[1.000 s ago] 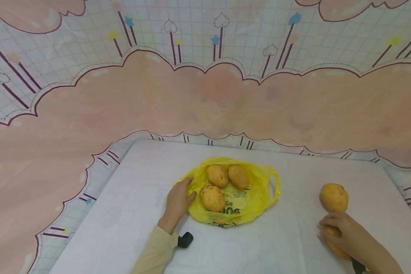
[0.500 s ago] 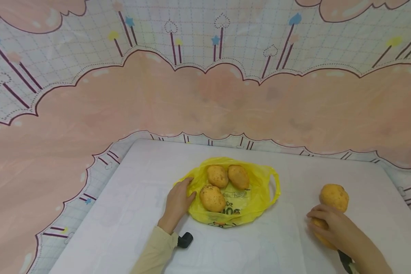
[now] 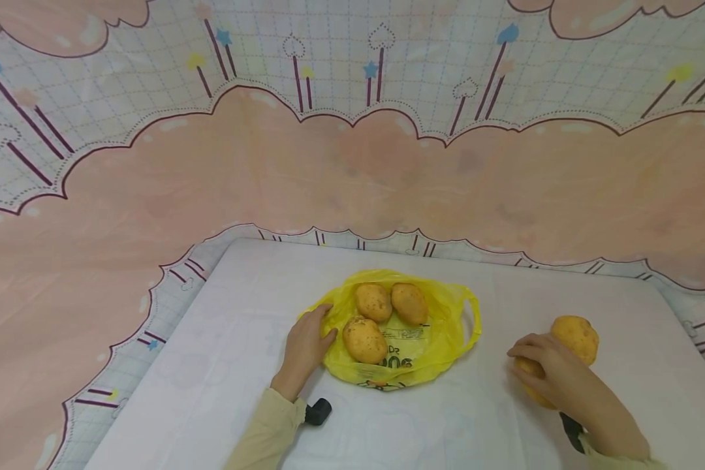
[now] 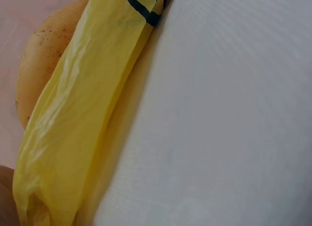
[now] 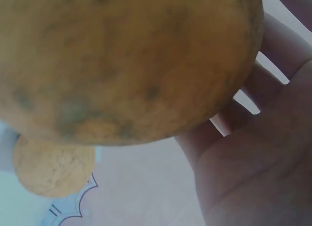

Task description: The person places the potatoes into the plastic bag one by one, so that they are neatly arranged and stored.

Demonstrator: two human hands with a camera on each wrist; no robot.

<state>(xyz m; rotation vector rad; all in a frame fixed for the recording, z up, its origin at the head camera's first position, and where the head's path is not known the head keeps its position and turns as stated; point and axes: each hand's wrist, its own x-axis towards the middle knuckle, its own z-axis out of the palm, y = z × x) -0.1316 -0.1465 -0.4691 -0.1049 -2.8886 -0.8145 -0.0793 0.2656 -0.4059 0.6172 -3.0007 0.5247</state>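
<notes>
A yellow plastic bag [image 3: 446, 333] lies with its mouth spread wide, and three potatoes show inside it, one [image 3: 365, 340] nearest my left hand [image 3: 304, 347]. That hand holds the bag's left rim; the left wrist view shows the bag's side [image 4: 63, 123] bunched near a fingertip. To the right of the bag, my right hand [image 3: 564, 378] grips a potato [image 3: 529, 369], its fingers curled over the far side. Dark spots mark this potato [image 5: 131, 65] in the right wrist view. Another potato [image 3: 581, 338] sits on the table just behind the right hand.
The white-covered table [image 3: 423, 424] carries the bag and the potatoes. A patterned cloth [image 3: 352, 170] hangs behind it and along the left side. The bag's handle loop [image 3: 474, 320] sticks out toward the right.
My right hand has moved left and a little away from me, carrying the potato toward the bag. The left hand and the bag have stayed in place.
</notes>
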